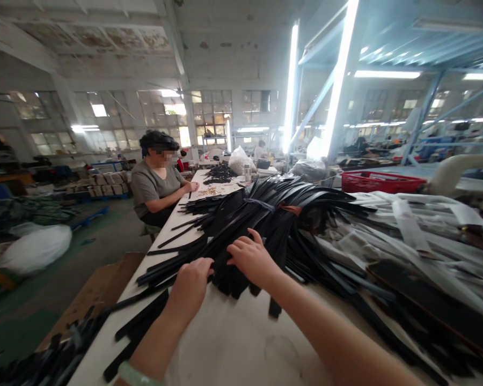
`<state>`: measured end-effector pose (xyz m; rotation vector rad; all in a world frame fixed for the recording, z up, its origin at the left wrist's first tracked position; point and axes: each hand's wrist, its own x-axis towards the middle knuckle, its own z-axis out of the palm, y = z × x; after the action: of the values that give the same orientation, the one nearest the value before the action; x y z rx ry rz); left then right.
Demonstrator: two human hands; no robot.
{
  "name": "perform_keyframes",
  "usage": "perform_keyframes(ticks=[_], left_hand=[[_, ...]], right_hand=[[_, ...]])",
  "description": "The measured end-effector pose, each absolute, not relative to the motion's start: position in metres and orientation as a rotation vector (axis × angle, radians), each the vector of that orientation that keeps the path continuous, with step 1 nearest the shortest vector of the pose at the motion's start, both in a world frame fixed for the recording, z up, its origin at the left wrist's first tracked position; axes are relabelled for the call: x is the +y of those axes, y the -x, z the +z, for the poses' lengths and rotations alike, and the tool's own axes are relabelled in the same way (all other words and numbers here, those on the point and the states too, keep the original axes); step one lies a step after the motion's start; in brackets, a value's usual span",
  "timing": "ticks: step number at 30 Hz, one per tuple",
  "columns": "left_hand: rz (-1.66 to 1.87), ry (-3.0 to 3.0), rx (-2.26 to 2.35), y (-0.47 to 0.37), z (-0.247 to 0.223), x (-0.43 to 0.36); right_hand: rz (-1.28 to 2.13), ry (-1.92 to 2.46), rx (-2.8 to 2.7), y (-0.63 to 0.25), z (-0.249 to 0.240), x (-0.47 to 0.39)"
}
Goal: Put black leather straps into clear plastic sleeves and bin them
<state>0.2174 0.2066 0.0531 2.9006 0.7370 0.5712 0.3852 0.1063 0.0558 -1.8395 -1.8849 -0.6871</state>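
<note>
Long, flat black straps lie in a large heap across the white table in front of me. My left hand has its fingers curled and pinched at the near part of the heap, on a black strap that is mostly hidden by dark straps behind it. Just to the right, my right hand bends over the same straps. Its thumb and nearest fingers close on a strap, while one finger sticks up. A bluish tie and a reddish-brown band go round bundles farther back.
Across the table, at its left side, a person sits working with small parts. White-wrapped pieces pile up on the right, below a red crate. Cardboard and a white sack are on the floor at left.
</note>
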Motion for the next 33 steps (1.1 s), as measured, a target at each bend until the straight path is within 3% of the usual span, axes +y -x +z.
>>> perform_keyframes(ticks=[8, 12, 18, 20, 23, 28, 33], left_hand=[[0.493, -2.627, 0.955, -0.209, 0.039, 0.223], [0.451, -2.499, 0.806, -0.213, 0.045, 0.204], [0.177, -1.721, 0.645, -0.226, 0.045, 0.173], [0.09, -1.554, 0.584, -0.227, 0.048, 0.171], [-0.067, -1.198, 0.421, -0.225, 0.054, 0.167], [-0.313, -1.007, 0.261, -0.226, 0.054, 0.155], [-0.195, -0.992, 0.315, -0.229, 0.047, 0.159]], right_hand=[[-0.699, 1.841, -1.869, -0.394, 0.05, 0.106], [-0.716, 1.762, -1.929, -0.377, 0.051, 0.104], [-0.59, 1.587, -1.855, -0.381, 0.058, 0.101], [-0.393, 1.598, -1.441, -0.394, 0.058, 0.105], [0.189, 1.495, -0.828, -0.414, 0.054, 0.112], [0.962, 1.161, -0.658, -0.431, 0.051, 0.116], [1.144, 1.03, -0.642, -0.41, 0.049, 0.114]])
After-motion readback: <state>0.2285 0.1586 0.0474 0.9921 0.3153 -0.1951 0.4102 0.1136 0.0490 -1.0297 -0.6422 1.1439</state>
